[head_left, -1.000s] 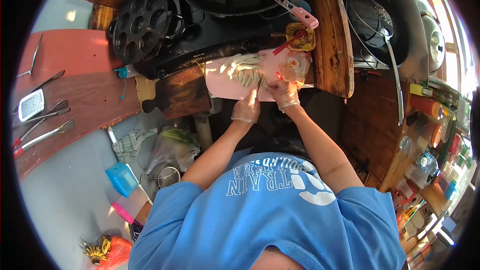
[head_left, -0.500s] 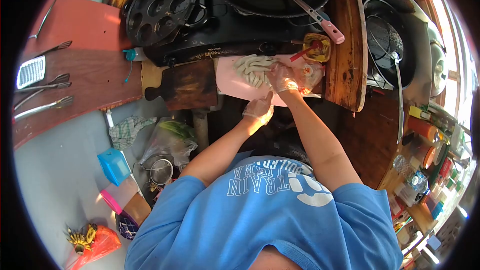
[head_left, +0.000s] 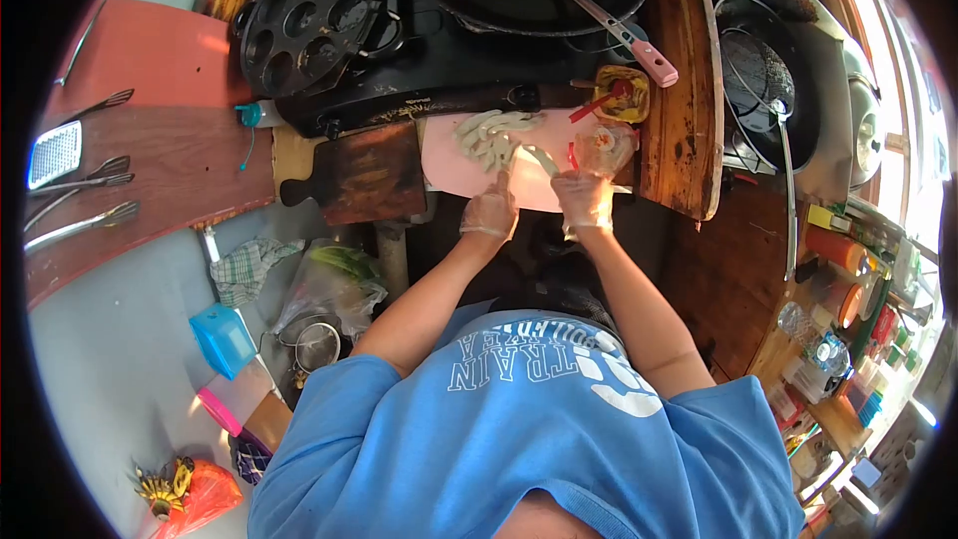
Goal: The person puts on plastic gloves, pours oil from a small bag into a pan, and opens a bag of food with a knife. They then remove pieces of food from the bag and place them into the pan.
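Note:
A pink cutting board (head_left: 446,162) lies before me with a pile of pale, whitish strips (head_left: 496,136) on its far half. My left hand (head_left: 491,214), in a clear plastic glove, is at the board's near edge. One finger stretches forward to the near side of the strips, and the other fingers are partly hidden. My right hand (head_left: 585,202), gloved the same way, is closed around a knife, its handle hidden in the fist. The knife blade (head_left: 540,157) points up and left over the board. Just beyond this hand sits a clear plastic bag (head_left: 607,147).
A black stove (head_left: 439,70) stands behind the board, bearing a round-hollowed mould pan (head_left: 309,20) and a wok (head_left: 479,15) with pink-handled tongs (head_left: 654,60). A sauce tub (head_left: 631,100) is far right of the board; a dark wooden board (head_left: 369,175) lies left.
My right hand has drawn back from the bag and strips toward the board's near edge, and a knife blade now shows at it. The left hand has shifted slightly left, a finger toward the strips.

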Action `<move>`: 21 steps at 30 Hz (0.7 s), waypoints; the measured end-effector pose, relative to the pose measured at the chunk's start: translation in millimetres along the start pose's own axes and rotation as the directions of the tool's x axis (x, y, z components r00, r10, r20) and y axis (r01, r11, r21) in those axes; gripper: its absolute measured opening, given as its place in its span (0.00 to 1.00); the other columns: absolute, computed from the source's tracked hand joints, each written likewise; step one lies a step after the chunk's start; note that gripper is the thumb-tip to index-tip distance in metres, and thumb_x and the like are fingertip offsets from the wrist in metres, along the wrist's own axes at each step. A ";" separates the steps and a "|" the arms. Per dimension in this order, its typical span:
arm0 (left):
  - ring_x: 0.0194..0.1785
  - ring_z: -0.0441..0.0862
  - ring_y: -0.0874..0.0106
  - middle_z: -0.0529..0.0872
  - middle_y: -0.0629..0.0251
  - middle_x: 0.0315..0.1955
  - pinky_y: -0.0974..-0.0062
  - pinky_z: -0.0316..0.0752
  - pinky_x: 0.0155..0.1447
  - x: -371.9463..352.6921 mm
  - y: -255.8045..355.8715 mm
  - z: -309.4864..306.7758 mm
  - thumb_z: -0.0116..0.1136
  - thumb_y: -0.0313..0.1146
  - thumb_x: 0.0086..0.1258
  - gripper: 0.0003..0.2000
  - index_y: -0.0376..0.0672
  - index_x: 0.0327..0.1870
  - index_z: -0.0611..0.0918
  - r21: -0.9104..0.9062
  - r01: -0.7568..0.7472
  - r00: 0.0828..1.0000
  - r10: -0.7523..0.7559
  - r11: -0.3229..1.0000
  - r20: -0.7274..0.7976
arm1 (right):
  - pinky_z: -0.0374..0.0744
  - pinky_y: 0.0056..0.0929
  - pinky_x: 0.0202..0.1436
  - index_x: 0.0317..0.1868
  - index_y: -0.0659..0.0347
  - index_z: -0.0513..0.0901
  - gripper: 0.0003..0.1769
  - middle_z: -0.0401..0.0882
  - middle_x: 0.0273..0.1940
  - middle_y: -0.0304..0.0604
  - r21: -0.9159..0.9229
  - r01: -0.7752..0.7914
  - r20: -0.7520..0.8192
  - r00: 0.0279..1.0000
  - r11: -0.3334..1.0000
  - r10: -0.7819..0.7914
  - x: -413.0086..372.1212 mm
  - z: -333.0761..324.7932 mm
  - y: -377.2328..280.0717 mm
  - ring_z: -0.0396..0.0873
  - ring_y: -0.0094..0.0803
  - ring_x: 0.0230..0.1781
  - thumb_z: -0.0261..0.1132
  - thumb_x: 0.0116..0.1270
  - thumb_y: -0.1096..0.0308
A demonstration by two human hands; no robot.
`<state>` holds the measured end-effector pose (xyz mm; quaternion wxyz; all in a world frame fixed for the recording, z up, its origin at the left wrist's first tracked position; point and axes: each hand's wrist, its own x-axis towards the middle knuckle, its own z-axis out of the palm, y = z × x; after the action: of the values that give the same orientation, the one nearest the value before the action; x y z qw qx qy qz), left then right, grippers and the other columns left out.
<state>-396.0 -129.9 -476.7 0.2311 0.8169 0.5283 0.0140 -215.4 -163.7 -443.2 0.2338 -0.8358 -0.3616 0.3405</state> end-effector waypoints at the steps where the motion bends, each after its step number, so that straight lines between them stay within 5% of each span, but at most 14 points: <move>1: 0.31 0.86 0.50 0.86 0.50 0.29 0.54 0.80 0.34 -0.9 3.7 -15.5 0.55 0.31 0.68 0.26 0.42 0.68 0.68 -0.146 -0.053 0.997 0.045 0.988 -0.054 | 0.79 0.25 0.23 0.34 0.63 0.88 0.11 0.85 0.24 0.43 0.176 -0.085 0.023 0.996 0.981 0.082 -7.9 8.9 12.3 0.82 0.25 0.19 0.70 0.62 0.62; 3: 0.31 0.86 0.49 0.86 0.49 0.30 0.54 0.80 0.34 -1.3 19.8 -35.5 0.54 0.30 0.68 0.25 0.41 0.67 0.69 -0.203 -0.059 0.997 0.047 0.977 -0.066 | 0.76 0.20 0.18 0.39 0.64 0.88 0.11 0.85 0.25 0.39 0.538 -0.290 0.166 0.957 0.792 0.238 -20.4 22.5 24.9 0.80 0.20 0.17 0.72 0.61 0.65; 6: 0.32 0.85 0.48 0.86 0.48 0.32 0.54 0.81 0.36 -5.1 16.7 -15.4 0.55 0.29 0.67 0.25 0.41 0.67 0.71 -0.268 -0.106 0.993 0.088 0.957 -0.079 | 0.79 0.20 0.21 0.40 0.64 0.88 0.12 0.85 0.24 0.40 0.413 -0.332 0.132 0.943 0.848 0.305 -28.1 17.9 -4.3 0.81 0.22 0.18 0.70 0.62 0.64; 8: 0.33 0.86 0.48 0.86 0.48 0.34 0.53 0.81 0.36 -2.6 4.3 11.4 0.57 0.30 0.66 0.28 0.43 0.69 0.69 0.021 -0.335 0.930 0.334 0.942 -0.152 | 0.80 0.22 0.23 0.40 0.64 0.88 0.13 0.85 0.23 0.40 0.385 -0.323 0.130 0.946 0.864 0.296 -26.5 19.4 -4.7 0.81 0.23 0.18 0.69 0.61 0.63; 9: 0.34 0.86 0.48 0.87 0.48 0.37 0.53 0.81 0.37 0.9 4.3 16.5 0.57 0.31 0.65 0.29 0.44 0.70 0.69 0.060 -0.259 0.966 0.260 0.964 0.001 | 0.82 0.23 0.25 0.39 0.64 0.88 0.13 0.84 0.22 0.41 0.349 -0.308 0.131 0.951 0.885 0.280 -26.4 19.1 -3.5 0.82 0.24 0.18 0.68 0.60 0.63; 13: 0.35 0.85 0.45 0.86 0.47 0.37 0.50 0.80 0.40 10.7 24.5 -9.3 0.57 0.31 0.66 0.28 0.45 0.69 0.69 -0.069 -0.053 0.990 0.061 0.996 0.125 | 0.82 0.23 0.25 0.41 0.65 0.89 0.14 0.85 0.22 0.42 0.452 -0.297 0.136 0.955 0.841 0.264 -22.3 21.7 7.3 0.83 0.25 0.18 0.68 0.61 0.63; 16: 0.35 0.85 0.45 0.87 0.48 0.36 0.48 0.80 0.41 -4.6 20.7 -2.4 0.57 0.31 0.66 0.28 0.46 0.69 0.70 -0.148 -0.169 0.985 0.164 0.974 -0.049 | 0.82 0.24 0.26 0.41 0.66 0.89 0.14 0.85 0.22 0.42 0.425 -0.320 0.179 0.947 0.847 0.268 -13.1 25.2 14.1 0.83 0.25 0.19 0.68 0.62 0.63; 21: 0.34 0.85 0.45 0.86 0.45 0.35 0.49 0.80 0.40 0.6 16.1 18.3 0.54 0.32 0.68 0.22 0.42 0.64 0.75 0.031 -0.227 0.969 0.222 0.973 0.104 | 0.85 0.24 0.26 0.34 0.68 0.87 0.10 0.85 0.27 0.42 0.511 -0.348 0.230 0.936 0.786 0.266 -9.6 21.0 15.3 0.85 0.26 0.23 0.66 0.65 0.68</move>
<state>-377.1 -141.4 -486.8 0.2365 0.8759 0.4205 -0.0120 -228.9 -177.6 -462.9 0.3758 -0.7552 -0.1248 0.5224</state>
